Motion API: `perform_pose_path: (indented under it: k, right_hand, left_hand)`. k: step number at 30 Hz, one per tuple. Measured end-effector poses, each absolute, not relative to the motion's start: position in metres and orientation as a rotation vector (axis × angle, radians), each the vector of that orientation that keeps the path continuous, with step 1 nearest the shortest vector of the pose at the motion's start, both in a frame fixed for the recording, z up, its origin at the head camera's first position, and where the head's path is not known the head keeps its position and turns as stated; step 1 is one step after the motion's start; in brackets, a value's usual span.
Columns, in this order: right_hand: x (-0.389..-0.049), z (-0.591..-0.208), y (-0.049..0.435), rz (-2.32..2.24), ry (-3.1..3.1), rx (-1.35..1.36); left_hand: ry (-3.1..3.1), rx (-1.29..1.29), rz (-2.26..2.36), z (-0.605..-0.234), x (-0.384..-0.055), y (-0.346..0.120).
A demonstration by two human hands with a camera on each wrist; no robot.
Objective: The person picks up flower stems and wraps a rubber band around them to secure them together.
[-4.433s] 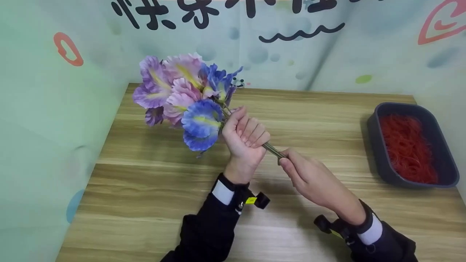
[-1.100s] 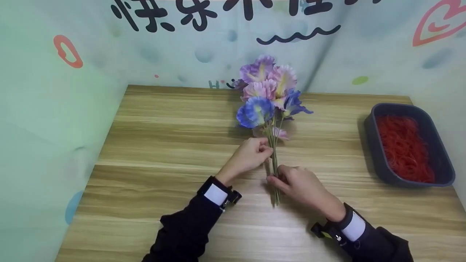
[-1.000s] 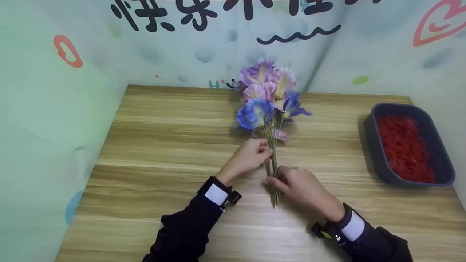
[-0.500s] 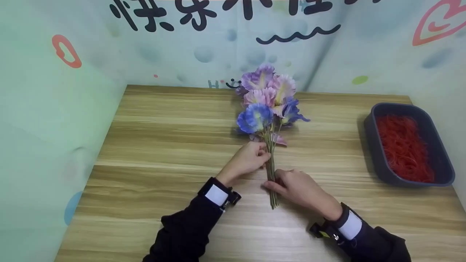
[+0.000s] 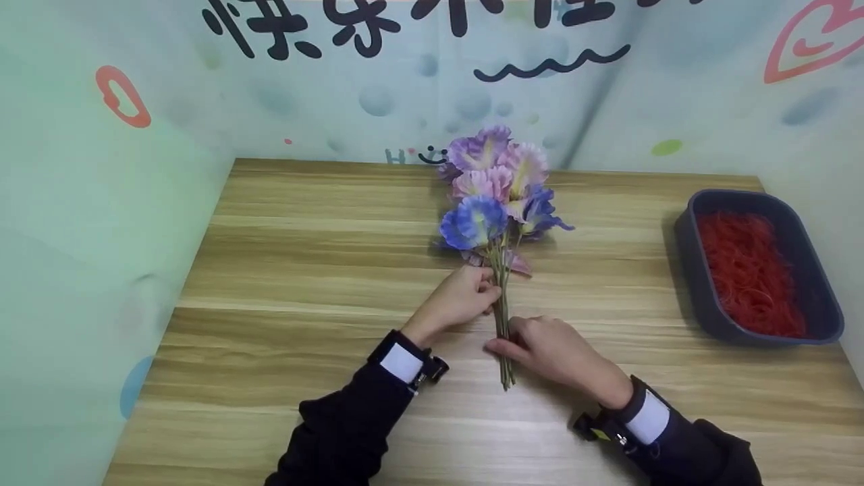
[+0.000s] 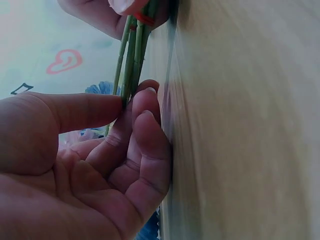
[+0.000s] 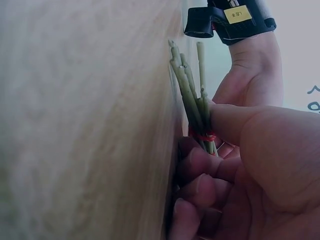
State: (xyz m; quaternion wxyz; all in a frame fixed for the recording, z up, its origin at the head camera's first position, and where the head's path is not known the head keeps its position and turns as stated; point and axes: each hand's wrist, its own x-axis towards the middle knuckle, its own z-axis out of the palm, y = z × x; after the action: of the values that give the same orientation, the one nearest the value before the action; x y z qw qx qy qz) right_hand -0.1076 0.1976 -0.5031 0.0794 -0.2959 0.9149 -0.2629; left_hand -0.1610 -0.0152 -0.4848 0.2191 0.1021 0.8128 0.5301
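A bunch of artificial flowers [image 5: 487, 182], with purple, pink and blue blooms on thin green stems [image 5: 503, 317], lies low over the table, blooms towards the back. My left hand [image 5: 459, 297] pinches the stems between thumb and fingers just under the blooms. Lower down, near the stem ends, my right hand [image 5: 557, 347] holds them from the other side. In the right wrist view a red rubber band [image 7: 202, 135] is wound round the stems beside my right thumb. The left wrist view shows green stems [image 6: 131, 65] running up from my left fingertips to the right hand.
At the right of the wooden table [image 5: 304, 270] stands a dark grey plastic box [image 5: 698, 290] holding many red rubber bands [image 5: 752, 277]. A printed cloth [image 5: 378, 101] hangs behind the table and along its left side.
Earlier the bunch leaned left in my left fist; now it points to the back with my left fingers pinching it. Over the last second, bunch and hands have slid slightly towards me.
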Motion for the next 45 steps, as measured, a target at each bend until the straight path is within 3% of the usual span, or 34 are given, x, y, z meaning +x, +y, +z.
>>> perform_pose_path:
  k: [11, 25, 41, 45]
  right_hand:
    - [-0.117, -0.526, 0.203, -0.697, 2.751, -0.828]
    - [-0.111, -0.513, 0.200, -0.789, 2.737, -0.864]
    - [-0.116, -0.536, 0.203, -0.663, 2.819, -0.875]
    - [-0.112, -0.520, 0.200, -0.694, 2.785, -0.862]
  left_hand:
    - [2.315, 0.355, 1.414, -0.541, -0.187, -0.016]
    - [2.399, 0.363, 1.318, -0.534, -0.183, -0.013]
    - [2.768, 0.578, 0.921, -0.525, -0.171, -0.010]
    - [2.800, 0.594, 0.879, -0.523, -0.167, -0.010]
